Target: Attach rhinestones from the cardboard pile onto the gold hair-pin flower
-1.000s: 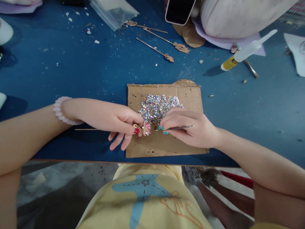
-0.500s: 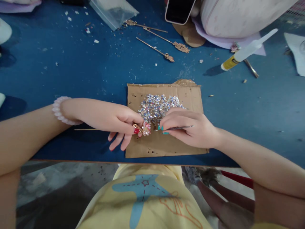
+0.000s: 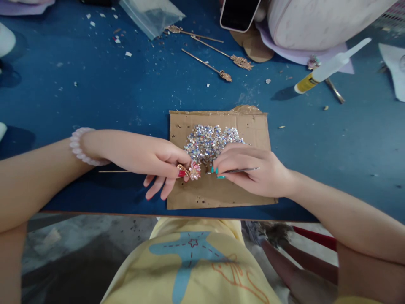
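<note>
Between thumb and fingers, my left hand [image 3: 158, 162] pinches a gold hairpin [image 3: 195, 170] with a pink jewelled flower at its head. The thin gold stem sticks out to the left behind the hand. My right hand [image 3: 249, 169] is closed on a slim dark pointed tool [image 3: 242, 170], its tip just right of the flower; I cannot tell whether they touch. Under both hands lies a cardboard sheet [image 3: 221, 198]. A pile of small shiny rhinestones [image 3: 209, 141], silver and blue, is spread on it, partly hidden by my right hand.
Several gold hairpins [image 3: 225, 76] lie on the blue table [image 3: 126, 93] beyond the cardboard. A glue bottle [image 3: 311, 80] stands at the right, near a brush [image 3: 334, 90]. At the back are a phone [image 3: 239, 14], a clear plastic bag [image 3: 152, 17] and a pale pouch [image 3: 310, 21].
Almost nothing differs. Both hands hold the same things in nearly the same place, and the whole view has shifted very slightly.
</note>
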A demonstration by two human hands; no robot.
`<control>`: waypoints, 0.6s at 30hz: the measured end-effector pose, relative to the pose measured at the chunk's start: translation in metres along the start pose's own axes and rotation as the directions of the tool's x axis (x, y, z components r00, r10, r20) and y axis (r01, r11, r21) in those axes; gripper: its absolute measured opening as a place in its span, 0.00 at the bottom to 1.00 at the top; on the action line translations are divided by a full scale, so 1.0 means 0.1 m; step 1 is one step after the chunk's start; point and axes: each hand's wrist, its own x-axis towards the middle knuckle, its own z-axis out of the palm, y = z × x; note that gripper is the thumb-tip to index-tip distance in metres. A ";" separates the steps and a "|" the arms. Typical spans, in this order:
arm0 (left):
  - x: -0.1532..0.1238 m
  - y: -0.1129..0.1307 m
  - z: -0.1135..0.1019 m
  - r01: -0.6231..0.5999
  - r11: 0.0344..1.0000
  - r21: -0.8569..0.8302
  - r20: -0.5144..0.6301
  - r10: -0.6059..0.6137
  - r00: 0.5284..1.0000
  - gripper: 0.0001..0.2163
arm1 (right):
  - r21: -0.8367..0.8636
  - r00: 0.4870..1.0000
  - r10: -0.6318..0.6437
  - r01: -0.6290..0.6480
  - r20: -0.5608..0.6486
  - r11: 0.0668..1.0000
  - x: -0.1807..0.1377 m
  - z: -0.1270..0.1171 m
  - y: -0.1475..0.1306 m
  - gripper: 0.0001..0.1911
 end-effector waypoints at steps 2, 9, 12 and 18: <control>0.00 0.01 0.00 0.003 1.000 0.007 0.001 -0.003 1.000 0.09 | 0.004 1.000 0.000 0.000 0.000 1.000 0.00 0.00 0.00 0.07; 0.00 0.01 0.01 -0.007 1.000 0.013 0.002 0.007 1.000 0.09 | -0.004 1.000 -0.001 0.001 -0.003 1.000 0.00 0.01 0.00 0.07; 0.00 0.01 0.01 -0.004 1.000 0.011 -0.003 0.004 1.000 0.07 | -0.006 1.000 -0.004 0.004 0.000 1.000 0.00 0.01 -0.01 0.07; -0.01 0.03 0.02 0.003 1.000 0.005 -0.021 -0.003 1.000 0.05 | -0.006 1.000 -0.005 0.005 0.000 1.000 0.01 0.00 -0.02 0.07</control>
